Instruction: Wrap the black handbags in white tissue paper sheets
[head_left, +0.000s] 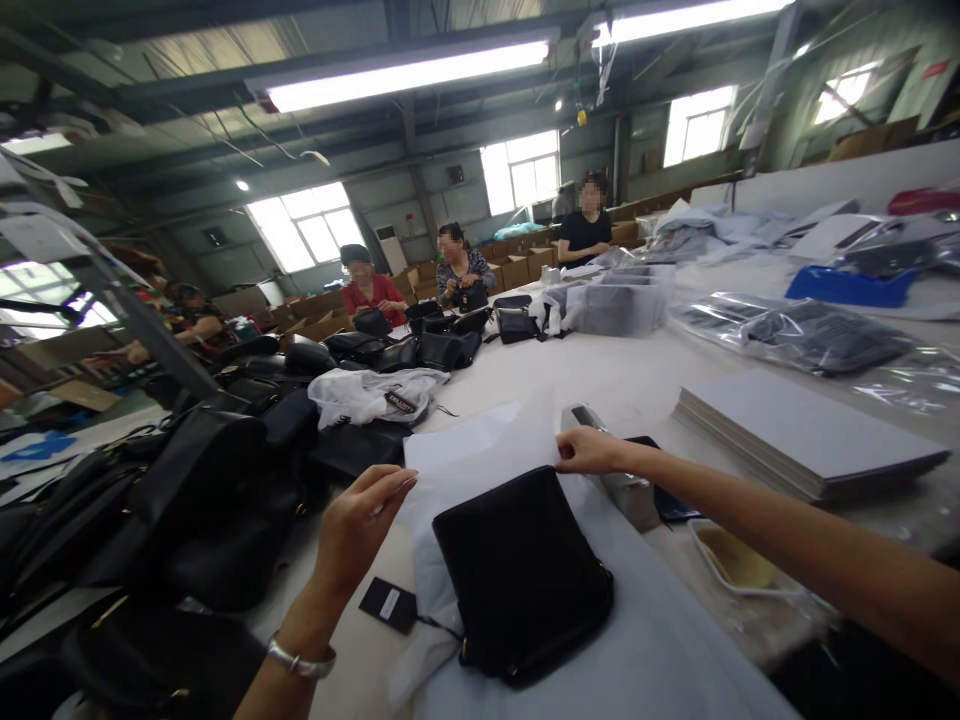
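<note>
A black handbag (525, 575) lies flat in front of me on thin white tissue paper (645, 620). A black hang tag (388, 604) with a white label hangs by a cord at its left side. My left hand (360, 520) pinches the left edge of the raised tissue sheet, above the bag's upper left corner. At the other side, my right hand (589, 451) closes on the sheet's right edge, just above the bag's upper right corner. Between both hands the tissue stands up slightly past the bag's top edge.
Many black bags (217, 500) are heaped on the left. A stack of grey-white boards (817, 430) sits right, near a shallow tray (739, 560) of yellowish stuff. Plastic-wrapped items (795, 330) and a blue bin (851, 287) lie beyond. Several people work across the table.
</note>
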